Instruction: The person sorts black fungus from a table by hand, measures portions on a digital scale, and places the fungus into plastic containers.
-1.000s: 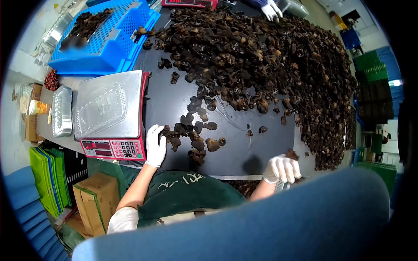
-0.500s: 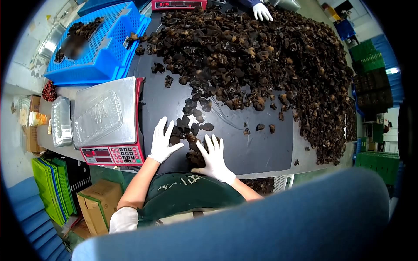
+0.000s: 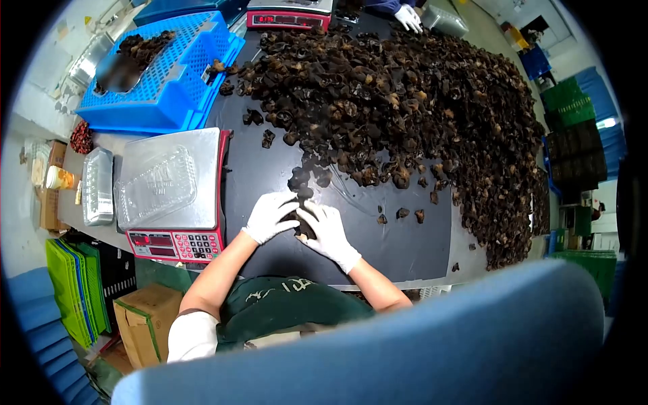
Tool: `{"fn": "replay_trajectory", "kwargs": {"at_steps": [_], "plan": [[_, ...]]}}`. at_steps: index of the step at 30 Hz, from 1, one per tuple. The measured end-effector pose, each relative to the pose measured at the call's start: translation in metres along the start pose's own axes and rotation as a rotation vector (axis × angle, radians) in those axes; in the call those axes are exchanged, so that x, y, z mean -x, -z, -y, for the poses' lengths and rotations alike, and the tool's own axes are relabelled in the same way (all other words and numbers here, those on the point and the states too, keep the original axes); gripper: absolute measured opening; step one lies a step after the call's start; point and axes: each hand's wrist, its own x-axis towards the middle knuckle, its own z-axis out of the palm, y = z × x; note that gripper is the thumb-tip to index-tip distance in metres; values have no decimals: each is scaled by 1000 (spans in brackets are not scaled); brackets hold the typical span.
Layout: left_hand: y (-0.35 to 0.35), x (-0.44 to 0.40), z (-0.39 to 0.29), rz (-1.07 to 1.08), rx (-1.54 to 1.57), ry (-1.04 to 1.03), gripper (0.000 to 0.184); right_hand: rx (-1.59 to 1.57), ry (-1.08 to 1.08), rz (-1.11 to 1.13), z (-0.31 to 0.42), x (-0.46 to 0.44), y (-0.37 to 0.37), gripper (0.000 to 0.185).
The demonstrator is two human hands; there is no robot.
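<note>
My left hand (image 3: 272, 217), in a white glove, curves around the left side of a small bunch of wood ear mushrooms (image 3: 305, 226) on the dark tabletop. From the right, my right hand (image 3: 325, 231), also gloved, closes on the same bunch with its fingers bent. The fingertips of both hands nearly meet, and most of the bunch is hidden between them. A few more wood ears (image 3: 300, 179) lie just beyond my fingers, trailing toward the large mushroom heap (image 3: 398, 101). Left of my hands, a clear plastic box (image 3: 158, 179) lies on a red scale (image 3: 177, 244).
A blue crate (image 3: 145, 111) at the back left bears a tray of mushrooms. A second scale (image 3: 287, 20) stands at the far edge, and another person's gloved hand (image 3: 408, 18) is beside the heap. Clear boxes (image 3: 98, 189) are stacked left of the near scale.
My hands, spread apart with open fingers before, have come together and moved forward around the wood ears. The loose pieces between them are now bunched closer. The camera view has shifted slightly.
</note>
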Motion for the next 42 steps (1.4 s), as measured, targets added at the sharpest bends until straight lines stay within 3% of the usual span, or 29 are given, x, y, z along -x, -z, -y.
{"fn": "replay_trajectory", "kwargs": {"at_steps": [1,5,6,8,10,12,14,15,16,17,19,20,22,23,25,26,27,29,31,34,36,37,40,42], "plan": [[6,3,-11,-45,-31,7,43,-13,34,-61,4,2,4,59],[1,12,-19,-188,39,229,26,-116,-11,-142,-2,-2,-2,39],[2,7,-20,-247,95,300,23,-193,-81,-133,-5,-3,-2,33],[6,0,-22,-414,296,506,16,-384,-233,-331,-10,-4,-11,26],[27,-9,-32,-510,681,767,13,-926,-715,-272,-12,-7,8,19],[71,-17,-48,-519,691,793,13,-1678,-955,-371,-27,-9,28,21],[125,-21,-62,-565,643,676,11,-2179,-1266,-590,-45,-2,26,25],[144,-9,-49,-569,421,595,10,-2325,-1107,-536,-48,2,28,26],[163,10,-32,-591,427,641,11,-2462,-938,-473,-50,5,29,28],[191,6,-39,-636,373,708,13,-2461,-938,-470,-48,5,31,28],[221,46,12,-662,-33,583,16,-2459,-907,-428,-35,-5,40,29],[238,51,19,-628,-159,601,18,-2280,-907,-462,-26,-9,42,30],[257,64,37,-508,-254,603,21,-2418,-934,-379,-18,-23,43,21],[258,73,49,-455,-283,644,21,-2370,-1048,-382,-9,-31,47,25],[247,81,61,-361,-315,731,22,-2416,-1041,-270,-5,-46,41,28],[235,81,66,-474,-217,722,23,-2482,-1031,-221,-6,-53,33,30],[232,75,61,-474,-208,721,23,-2304,-1028,-260,6,-63,34,26],[222,61,48,-529,-80,764,21,-1516,-579,-181,30,-80,35,45],[216,55,39,-593,-40,758,21,-1278,-457,-82,49,-110,29,56],[214,60,34,-688,-139,699,18,-1472,-317,74,95,-166,45,38],[217,69,34,-705,-116,715,18,-1499,-479,34,128,-200,40,24],[216,77,40,-689,-127,724,18,-1428,-311,4,141,-211,30,25],[214,94,54,-632,-148,736,22,-925,77,-254,159,-236,-30,25],[214,101,62,-619,-161,762,32,-507,150,-155,157,-235,-60,42]]}}
